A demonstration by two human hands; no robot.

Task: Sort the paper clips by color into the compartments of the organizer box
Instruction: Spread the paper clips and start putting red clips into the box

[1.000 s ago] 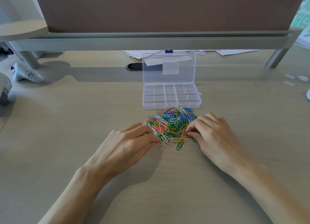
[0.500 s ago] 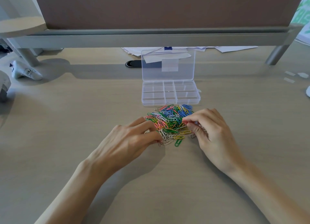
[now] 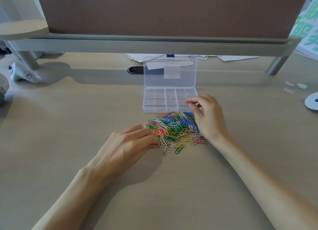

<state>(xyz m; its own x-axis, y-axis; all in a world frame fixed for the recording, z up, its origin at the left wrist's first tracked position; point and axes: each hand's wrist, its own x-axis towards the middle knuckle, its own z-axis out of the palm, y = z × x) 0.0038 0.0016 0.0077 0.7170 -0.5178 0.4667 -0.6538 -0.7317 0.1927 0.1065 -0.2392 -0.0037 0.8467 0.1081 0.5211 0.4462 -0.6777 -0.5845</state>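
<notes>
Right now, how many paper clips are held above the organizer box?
1: a red paper clip, pinched by the right hand over the right side of the organizer box. More may hide in the hand.

Two bare hands and bare forearms (image 3: 72, 192) of one person, seen from above. The left hand (image 3: 130, 143) and right hand (image 3: 209, 116) have slender fingers with short nails (skin is uncovered right to the picture's lower edge).
</notes>
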